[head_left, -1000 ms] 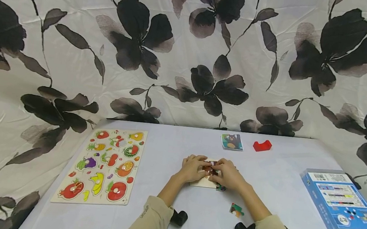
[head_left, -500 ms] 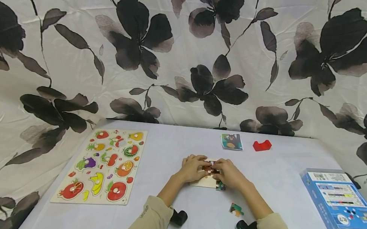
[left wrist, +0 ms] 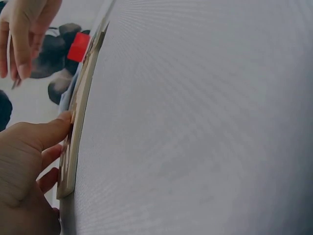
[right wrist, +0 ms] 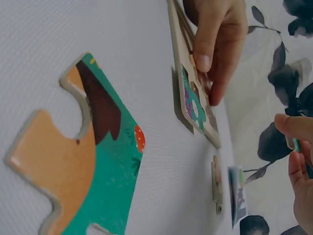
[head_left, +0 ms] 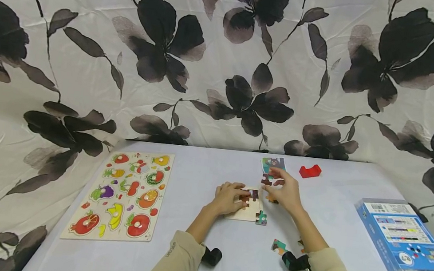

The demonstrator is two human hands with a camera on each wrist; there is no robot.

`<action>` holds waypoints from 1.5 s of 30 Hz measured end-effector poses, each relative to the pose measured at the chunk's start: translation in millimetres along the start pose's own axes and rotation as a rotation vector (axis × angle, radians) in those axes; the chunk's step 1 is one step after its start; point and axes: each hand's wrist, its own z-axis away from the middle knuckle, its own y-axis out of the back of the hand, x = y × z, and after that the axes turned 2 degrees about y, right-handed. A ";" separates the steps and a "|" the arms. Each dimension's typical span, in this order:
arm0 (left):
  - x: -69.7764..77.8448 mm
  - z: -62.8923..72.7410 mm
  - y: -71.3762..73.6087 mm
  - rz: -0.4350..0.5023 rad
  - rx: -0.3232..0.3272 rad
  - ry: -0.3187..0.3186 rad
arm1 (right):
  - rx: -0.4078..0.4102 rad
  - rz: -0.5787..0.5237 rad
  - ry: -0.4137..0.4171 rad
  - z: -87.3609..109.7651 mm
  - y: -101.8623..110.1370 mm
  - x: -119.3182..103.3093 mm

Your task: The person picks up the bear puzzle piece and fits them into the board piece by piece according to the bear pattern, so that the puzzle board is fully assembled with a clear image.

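Observation:
My left hand (head_left: 229, 199) rests over the left side of a pale wooden puzzle board (head_left: 241, 216), thumb and fingertips touching it. Brown pieces sit beside those fingers, and a green jigsaw piece (head_left: 261, 218) lies at the board's lower right corner. Raised beyond the board's right side, my right hand (head_left: 287, 195) pinches a brown jigsaw piece (head_left: 266, 179) between thumb and forefinger. An orange piece (head_left: 272, 199) lies beneath this hand. Closer to me, a green and orange piece (head_left: 279, 246) lies by the right wrist, which partly hides another piece (head_left: 301, 243).
A bear picture card (head_left: 273, 163) lies behind the right hand, with a red block-like object (head_left: 310, 171) beside it. To the left is a fruit puzzle board (head_left: 119, 196); to the right, a blue plastic box (head_left: 410, 242). A flowered cloth (head_left: 209, 63) hangs behind the table.
My right hand has left the board and moved away and to the right, now with a jigsaw piece pinched up. The left hand stays on the board.

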 end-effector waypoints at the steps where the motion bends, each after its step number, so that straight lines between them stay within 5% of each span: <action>1: 0.1 0.0 0.3 0.002 -0.003 0.003 | 0.013 -0.005 0.001 -0.8 0.7 -0.8; 15: -0.6 -2.3 -0.5 0.016 0.004 0.001 | 0.130 -0.062 0.093 2.5 -3.2 -6.5; 20: -1.1 -2.8 -1.6 0.007 0.007 0.000 | 0.102 -0.074 0.159 10.0 -5.3 -26.0; 45: -1.6 -1.9 -1.5 0.015 0.002 0.012 | 0.228 -0.058 0.206 2.8 -0.6 -47.7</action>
